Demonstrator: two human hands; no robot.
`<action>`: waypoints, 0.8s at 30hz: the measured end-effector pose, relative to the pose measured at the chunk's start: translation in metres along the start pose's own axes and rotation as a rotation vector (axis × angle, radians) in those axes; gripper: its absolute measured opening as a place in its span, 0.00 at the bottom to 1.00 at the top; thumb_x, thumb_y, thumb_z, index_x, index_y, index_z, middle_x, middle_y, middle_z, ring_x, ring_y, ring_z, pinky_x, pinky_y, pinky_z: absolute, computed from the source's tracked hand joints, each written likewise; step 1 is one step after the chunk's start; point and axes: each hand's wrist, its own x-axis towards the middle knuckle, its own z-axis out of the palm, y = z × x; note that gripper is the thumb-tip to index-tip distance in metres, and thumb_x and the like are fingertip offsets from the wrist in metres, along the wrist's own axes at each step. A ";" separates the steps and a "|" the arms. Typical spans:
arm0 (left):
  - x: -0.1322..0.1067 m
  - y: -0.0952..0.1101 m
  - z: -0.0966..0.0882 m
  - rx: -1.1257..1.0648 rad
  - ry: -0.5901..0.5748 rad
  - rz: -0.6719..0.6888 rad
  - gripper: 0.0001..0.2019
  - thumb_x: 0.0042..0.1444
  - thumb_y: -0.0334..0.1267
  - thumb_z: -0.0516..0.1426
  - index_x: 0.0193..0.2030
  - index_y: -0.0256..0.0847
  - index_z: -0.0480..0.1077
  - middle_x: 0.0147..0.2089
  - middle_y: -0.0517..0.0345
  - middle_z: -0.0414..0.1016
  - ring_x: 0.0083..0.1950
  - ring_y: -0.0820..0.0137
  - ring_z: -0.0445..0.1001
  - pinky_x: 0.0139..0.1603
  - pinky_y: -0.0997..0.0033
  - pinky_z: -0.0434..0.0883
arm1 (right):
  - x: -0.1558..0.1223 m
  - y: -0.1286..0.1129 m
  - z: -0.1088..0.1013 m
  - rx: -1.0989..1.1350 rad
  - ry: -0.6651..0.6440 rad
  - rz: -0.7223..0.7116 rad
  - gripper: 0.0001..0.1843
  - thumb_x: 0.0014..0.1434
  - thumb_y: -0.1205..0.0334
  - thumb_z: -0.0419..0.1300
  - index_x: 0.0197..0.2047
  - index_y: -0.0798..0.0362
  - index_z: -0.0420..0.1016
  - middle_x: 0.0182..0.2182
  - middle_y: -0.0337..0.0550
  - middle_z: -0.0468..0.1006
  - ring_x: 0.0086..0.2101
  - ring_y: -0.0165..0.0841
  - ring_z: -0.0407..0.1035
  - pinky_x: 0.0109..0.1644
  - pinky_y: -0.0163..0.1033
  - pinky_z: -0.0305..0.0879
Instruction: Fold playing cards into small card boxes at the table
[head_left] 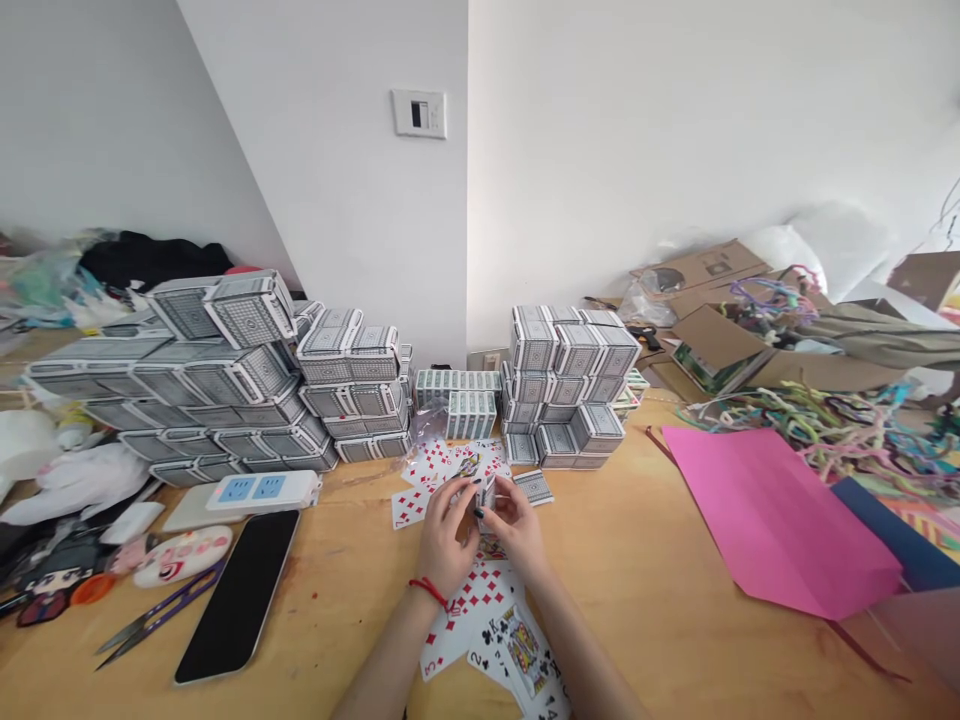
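My left hand (pixel 445 540) and my right hand (pixel 517 530) meet over the wooden table (pixel 645 580), both with fingers closed on a small stack of playing cards (pixel 480 497) held between them. A red string circles my left wrist. Loose face-up cards (pixel 431 480) lie spread on the table just beyond my hands. More loose cards (pixel 495 630), with a king among them, lie under my forearms. A single face-down card (pixel 534 487) rests just right of my fingers.
Stacks of boxed card decks (pixel 225 390) stand at the left, with more boxed decks (pixel 570 385) at the right. A black phone (pixel 241 590), power strip (pixel 262 490) and purple snips (pixel 154 615) lie left. Pink paper (pixel 772 520), coloured cords (pixel 825 425) and cardboard boxes (pixel 720 345) fill the right.
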 end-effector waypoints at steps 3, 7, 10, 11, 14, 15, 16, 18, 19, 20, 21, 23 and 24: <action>0.001 0.001 -0.001 0.005 0.011 -0.009 0.23 0.51 0.26 0.50 0.55 0.45 0.58 0.54 0.52 0.62 0.56 0.62 0.60 0.55 0.54 0.62 | 0.000 0.002 0.000 -0.022 -0.006 -0.019 0.30 0.40 0.57 0.67 0.48 0.51 0.66 0.44 0.47 0.71 0.40 0.38 0.67 0.41 0.43 0.67; 0.001 0.002 -0.002 0.006 0.018 -0.019 0.22 0.52 0.28 0.50 0.54 0.44 0.59 0.53 0.51 0.62 0.56 0.62 0.60 0.54 0.54 0.63 | 0.000 0.004 0.000 -0.032 -0.011 -0.024 0.30 0.40 0.58 0.67 0.48 0.50 0.66 0.43 0.46 0.71 0.40 0.37 0.67 0.40 0.41 0.68; 0.002 0.002 -0.001 0.009 0.017 -0.015 0.22 0.52 0.29 0.50 0.54 0.44 0.59 0.53 0.51 0.63 0.56 0.61 0.60 0.54 0.54 0.63 | 0.000 0.004 0.001 -0.049 -0.003 -0.021 0.30 0.39 0.58 0.67 0.48 0.50 0.67 0.43 0.46 0.72 0.39 0.37 0.67 0.39 0.41 0.68; 0.002 0.001 -0.001 0.009 0.017 -0.012 0.22 0.52 0.29 0.50 0.54 0.45 0.59 0.53 0.51 0.63 0.56 0.61 0.60 0.54 0.54 0.63 | 0.000 0.004 0.001 -0.052 -0.002 -0.022 0.30 0.39 0.58 0.67 0.47 0.51 0.67 0.43 0.46 0.72 0.39 0.37 0.67 0.39 0.41 0.68; 0.002 0.001 -0.002 0.007 0.010 -0.008 0.23 0.51 0.28 0.50 0.55 0.45 0.58 0.53 0.52 0.63 0.56 0.61 0.61 0.53 0.54 0.64 | 0.000 0.001 0.001 -0.046 -0.017 -0.028 0.30 0.39 0.58 0.67 0.47 0.51 0.67 0.43 0.46 0.72 0.39 0.37 0.68 0.41 0.41 0.67; 0.002 0.001 -0.002 0.004 0.006 -0.011 0.23 0.51 0.28 0.51 0.55 0.45 0.58 0.53 0.52 0.63 0.56 0.61 0.61 0.54 0.54 0.64 | -0.001 0.000 0.001 -0.043 -0.024 -0.030 0.29 0.40 0.57 0.66 0.47 0.51 0.67 0.43 0.46 0.72 0.40 0.38 0.68 0.42 0.42 0.67; 0.001 0.000 -0.002 0.000 -0.001 -0.015 0.23 0.51 0.28 0.51 0.55 0.45 0.57 0.53 0.51 0.63 0.56 0.61 0.61 0.54 0.54 0.63 | -0.001 -0.002 0.001 -0.041 -0.031 -0.032 0.28 0.41 0.57 0.66 0.47 0.51 0.67 0.43 0.46 0.72 0.40 0.38 0.67 0.43 0.42 0.66; 0.000 -0.001 -0.001 -0.008 -0.019 -0.023 0.24 0.50 0.29 0.51 0.56 0.45 0.57 0.53 0.51 0.63 0.55 0.61 0.61 0.53 0.54 0.64 | -0.001 -0.007 0.001 -0.037 -0.048 -0.031 0.25 0.44 0.56 0.64 0.46 0.52 0.67 0.43 0.46 0.72 0.42 0.38 0.67 0.46 0.43 0.65; -0.001 -0.001 -0.001 -0.013 -0.027 -0.023 0.25 0.50 0.29 0.52 0.56 0.45 0.56 0.53 0.51 0.63 0.55 0.61 0.62 0.53 0.54 0.64 | -0.001 -0.010 0.001 -0.030 -0.055 -0.030 0.23 0.45 0.55 0.63 0.45 0.52 0.68 0.42 0.46 0.72 0.42 0.38 0.67 0.47 0.43 0.64; -0.001 -0.002 -0.001 -0.018 -0.036 -0.022 0.25 0.50 0.30 0.52 0.57 0.45 0.56 0.53 0.51 0.63 0.55 0.61 0.62 0.52 0.54 0.65 | -0.002 -0.012 0.001 -0.017 -0.063 -0.028 0.22 0.46 0.55 0.63 0.44 0.52 0.68 0.41 0.45 0.73 0.42 0.39 0.67 0.47 0.43 0.63; -0.002 -0.002 -0.001 -0.022 -0.045 -0.020 0.26 0.50 0.31 0.53 0.57 0.45 0.55 0.53 0.51 0.63 0.55 0.61 0.62 0.52 0.55 0.65 | -0.002 -0.015 0.002 0.004 -0.073 -0.023 0.20 0.46 0.54 0.62 0.43 0.51 0.68 0.41 0.45 0.73 0.42 0.38 0.67 0.48 0.43 0.63; -0.004 -0.002 0.000 -0.028 -0.057 -0.017 0.26 0.50 0.32 0.53 0.57 0.44 0.55 0.53 0.50 0.63 0.55 0.60 0.62 0.52 0.55 0.65 | -0.005 -0.019 0.003 0.062 -0.098 0.009 0.19 0.47 0.51 0.62 0.41 0.50 0.67 0.38 0.43 0.75 0.41 0.38 0.69 0.46 0.42 0.64; -0.004 -0.002 0.000 -0.030 -0.059 -0.016 0.26 0.50 0.32 0.53 0.57 0.44 0.55 0.53 0.49 0.63 0.55 0.60 0.62 0.52 0.54 0.65 | -0.006 -0.021 0.004 0.090 -0.120 0.042 0.19 0.47 0.50 0.61 0.41 0.49 0.67 0.36 0.42 0.75 0.39 0.37 0.70 0.43 0.42 0.66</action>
